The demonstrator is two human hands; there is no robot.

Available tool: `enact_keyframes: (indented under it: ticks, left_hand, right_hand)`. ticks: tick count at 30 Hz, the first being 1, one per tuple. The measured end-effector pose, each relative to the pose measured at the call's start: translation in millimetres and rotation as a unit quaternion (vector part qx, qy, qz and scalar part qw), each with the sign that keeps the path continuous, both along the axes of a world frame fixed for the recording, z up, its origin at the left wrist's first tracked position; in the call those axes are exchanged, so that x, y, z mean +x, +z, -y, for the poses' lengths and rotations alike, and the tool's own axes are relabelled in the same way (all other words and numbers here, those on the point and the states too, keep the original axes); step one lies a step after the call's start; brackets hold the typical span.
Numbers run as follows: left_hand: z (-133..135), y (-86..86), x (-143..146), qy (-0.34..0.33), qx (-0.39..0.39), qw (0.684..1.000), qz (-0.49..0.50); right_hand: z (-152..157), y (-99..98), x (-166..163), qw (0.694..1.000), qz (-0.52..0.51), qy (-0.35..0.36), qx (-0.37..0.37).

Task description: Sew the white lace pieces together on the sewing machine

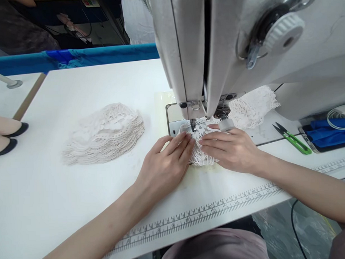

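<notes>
A white lace piece (203,155) lies under the needle and presser foot (193,125) of the sewing machine (192,49). My left hand (169,158) rests on its left edge, with the fingers stretched out close together and their tips near the foot. From the right, my right hand (232,148) lies flat over the same lace, its fingers extended toward the needle. Part of the lace is hidden beneath both hands. Left of the machine, a stack of white lace pieces (104,133) sits on the table. More white lace (253,107) lies behind my right hand.
Green-handled scissors (294,138) lie to the right, beside a dark tray (317,141) holding blue cloth (331,131). A printed ruler (200,215) runs along the table's front edge. Two pale rounded objects with black ends (8,135) jut in from the left.
</notes>
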State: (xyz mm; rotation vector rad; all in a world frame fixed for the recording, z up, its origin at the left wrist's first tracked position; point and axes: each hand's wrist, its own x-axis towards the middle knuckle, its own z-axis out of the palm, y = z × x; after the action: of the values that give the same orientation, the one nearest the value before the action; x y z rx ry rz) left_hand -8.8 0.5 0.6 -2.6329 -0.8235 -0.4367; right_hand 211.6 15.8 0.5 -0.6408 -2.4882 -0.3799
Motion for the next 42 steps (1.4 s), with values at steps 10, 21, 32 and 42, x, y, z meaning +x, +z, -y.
enact_keyframes:
  ticks: [10,21,32,42]
  left_hand:
    - [-4.8,-1.5,-0.8,0.007,-0.008,0.999,0.031]
    - [-6.0,-1.8,1.0,0.01,0.002,0.998,0.059]
    - [-1.4,0.6,0.6,0.01,0.019,0.998,0.052]
    - [-6.0,-1.0,2.6,0.023,0.021,0.998,0.056]
  right_hand:
    - [-4.7,-4.3,0.8,1.0,0.008,-0.011,-0.001]
    - [-5.6,-6.6,-0.9,1.0,0.017,-0.02,0.007]
    - [-3.0,-8.5,-0.8,0.999,0.026,-0.03,0.022]
    - [-6.7,-6.8,-2.1,0.999,0.027,-0.04,0.011]
